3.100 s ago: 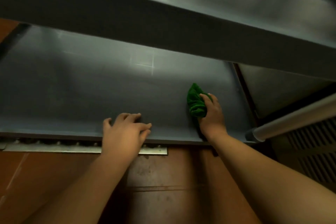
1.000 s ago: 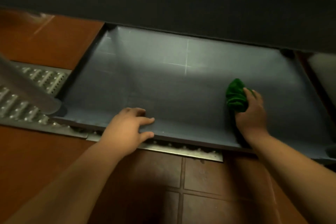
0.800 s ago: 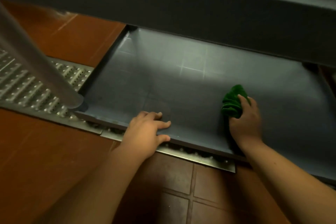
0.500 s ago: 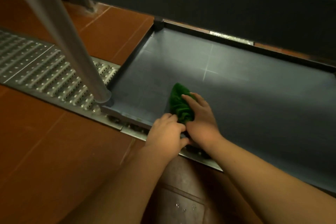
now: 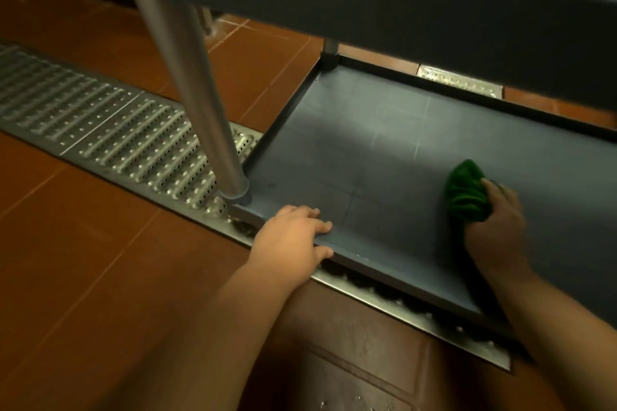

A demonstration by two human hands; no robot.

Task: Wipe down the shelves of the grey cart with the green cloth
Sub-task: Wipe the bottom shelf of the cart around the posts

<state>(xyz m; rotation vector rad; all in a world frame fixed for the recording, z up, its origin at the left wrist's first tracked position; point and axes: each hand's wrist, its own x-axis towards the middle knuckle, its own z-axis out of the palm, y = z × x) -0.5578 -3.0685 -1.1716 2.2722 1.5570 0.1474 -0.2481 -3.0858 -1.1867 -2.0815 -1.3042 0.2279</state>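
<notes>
The grey cart's bottom shelf (image 5: 367, 150) lies low over the floor, a shallow grey tray with a raised rim. My right hand (image 5: 497, 227) presses a bunched green cloth (image 5: 464, 192) onto the shelf's right part, fingers wrapped around it. My left hand (image 5: 293, 237) grips the shelf's front rim near the left corner, thumb under the edge and fingers on top. The shelf above (image 5: 400, 0) spans the top of the view as a dark grey band.
A round metal cart post (image 5: 197, 90) rises from the shelf's front-left corner. A perforated steel floor drain grate (image 5: 107, 130) runs along the red-brown tiled floor (image 5: 83, 277) under and left of the cart. A second post (image 5: 330, 50) stands at the back-left corner.
My right hand has slid the green cloth from next to my left hand out to the right across the shelf. My left hand stays on the front rim. The view has shifted leftwards.
</notes>
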